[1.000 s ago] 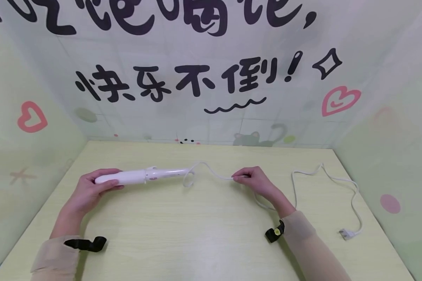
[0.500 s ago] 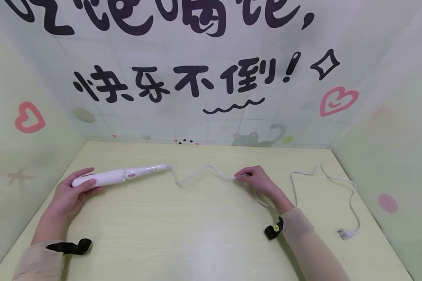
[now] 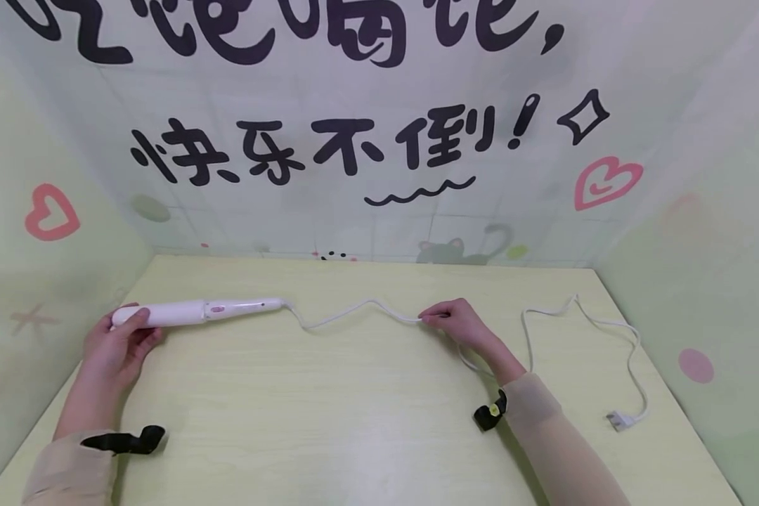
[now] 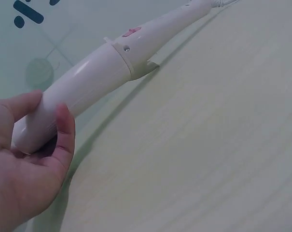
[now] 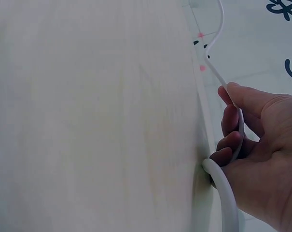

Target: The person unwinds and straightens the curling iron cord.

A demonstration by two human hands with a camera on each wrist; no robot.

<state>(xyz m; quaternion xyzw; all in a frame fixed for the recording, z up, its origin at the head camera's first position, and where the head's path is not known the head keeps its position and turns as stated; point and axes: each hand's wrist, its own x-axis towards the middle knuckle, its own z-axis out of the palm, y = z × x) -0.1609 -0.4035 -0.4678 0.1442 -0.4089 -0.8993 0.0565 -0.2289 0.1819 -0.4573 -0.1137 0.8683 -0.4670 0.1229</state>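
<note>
A white curling iron [image 3: 177, 313] with a pink switch on its slimmer handle lies crosswise at the left of the table. My left hand [image 3: 115, 351] grips the thick barrel end, thumb on the near side; the left wrist view shows the fingers around the curling iron [image 4: 92, 79]. From the handle's tip a white power cord [image 3: 348, 313] runs in a loose zigzag to the right. Thumb and index finger of my right hand [image 3: 462, 327] pinch that cord. In the right wrist view the cord [image 5: 241, 125] passes across the curled fingers of the right hand [image 5: 276, 130].
Behind my right hand the cord continues in a wide loop on the pale wooden table [image 3: 354, 393], ending in a two-pin plug [image 3: 621, 422] near the right side. Printed fabric walls [image 3: 379, 225] enclose the table at the back and both sides.
My left hand has moved left with the curling iron, drawing out the small curl of cord near the handle. The right hand has stayed nearly still, holding the cord.
</note>
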